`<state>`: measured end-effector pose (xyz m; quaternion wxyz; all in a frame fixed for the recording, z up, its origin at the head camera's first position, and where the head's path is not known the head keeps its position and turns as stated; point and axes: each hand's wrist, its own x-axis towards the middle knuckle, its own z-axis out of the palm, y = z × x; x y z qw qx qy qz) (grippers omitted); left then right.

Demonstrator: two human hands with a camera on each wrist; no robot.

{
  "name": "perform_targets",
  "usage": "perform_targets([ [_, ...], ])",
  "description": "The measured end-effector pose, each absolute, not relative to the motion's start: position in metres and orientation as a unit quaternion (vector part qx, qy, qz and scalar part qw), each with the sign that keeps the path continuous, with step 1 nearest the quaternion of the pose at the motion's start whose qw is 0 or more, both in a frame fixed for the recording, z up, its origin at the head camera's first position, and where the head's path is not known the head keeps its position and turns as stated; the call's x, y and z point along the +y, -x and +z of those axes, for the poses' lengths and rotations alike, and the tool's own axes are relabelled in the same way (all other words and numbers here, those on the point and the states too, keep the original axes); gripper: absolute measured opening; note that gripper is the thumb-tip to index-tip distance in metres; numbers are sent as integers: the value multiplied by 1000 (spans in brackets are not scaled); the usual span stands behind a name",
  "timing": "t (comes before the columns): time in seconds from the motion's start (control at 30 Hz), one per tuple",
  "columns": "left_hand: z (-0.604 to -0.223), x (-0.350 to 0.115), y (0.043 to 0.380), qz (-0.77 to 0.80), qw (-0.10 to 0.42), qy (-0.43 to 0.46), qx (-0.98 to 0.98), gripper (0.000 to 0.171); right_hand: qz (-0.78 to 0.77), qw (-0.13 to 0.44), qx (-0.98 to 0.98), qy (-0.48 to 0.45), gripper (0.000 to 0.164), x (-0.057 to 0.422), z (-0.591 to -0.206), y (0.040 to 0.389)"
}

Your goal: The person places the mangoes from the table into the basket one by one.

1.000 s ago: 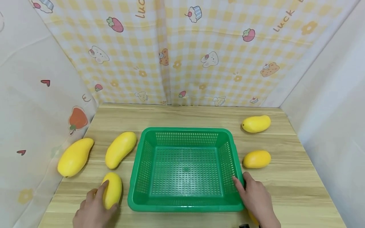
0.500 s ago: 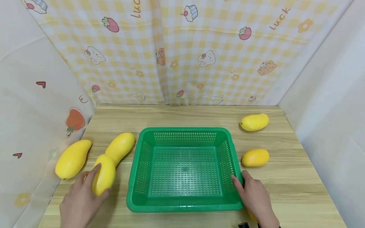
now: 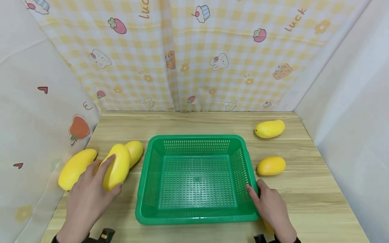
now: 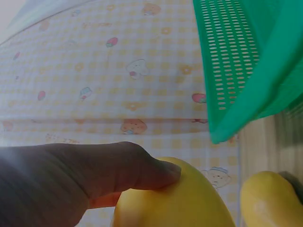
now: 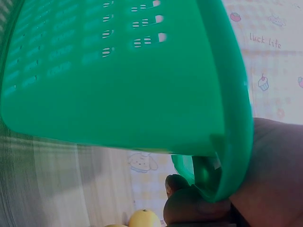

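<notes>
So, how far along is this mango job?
Nothing looks done: the green plastic basket is empty. In hand: the left hand grips one mango; the right hand grips the basket. Probably remaining: four other mangoes, two each side of the basket, plus a mostly hidden yellow object by the right hand.

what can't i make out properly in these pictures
Head view: most of the yellow thing at bottom right, behind the right grip and wrist.
Head view: the near end of the mango beside the basket, behind the held mango.
Left wrist view: the held mango's lower part, cut off by the bottom edge.
</notes>
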<state>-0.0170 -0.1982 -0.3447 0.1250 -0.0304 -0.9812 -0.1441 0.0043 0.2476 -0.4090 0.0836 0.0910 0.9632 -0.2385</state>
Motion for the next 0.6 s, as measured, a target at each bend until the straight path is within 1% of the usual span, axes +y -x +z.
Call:
perform_targets([
  [0.17,-333,-194,27,-141,147,58,-977,81,-240,86,963,-91,33,248,-409,-3],
  [0.43,-327,-178,48,-120,199,176,-957,85,-244,95,960,-102,32,247,-409,-4],
  [0.6,-329,-168,58,-121,199,218,-948,87,-246,90,960,-102,30,246,-410,-3],
])
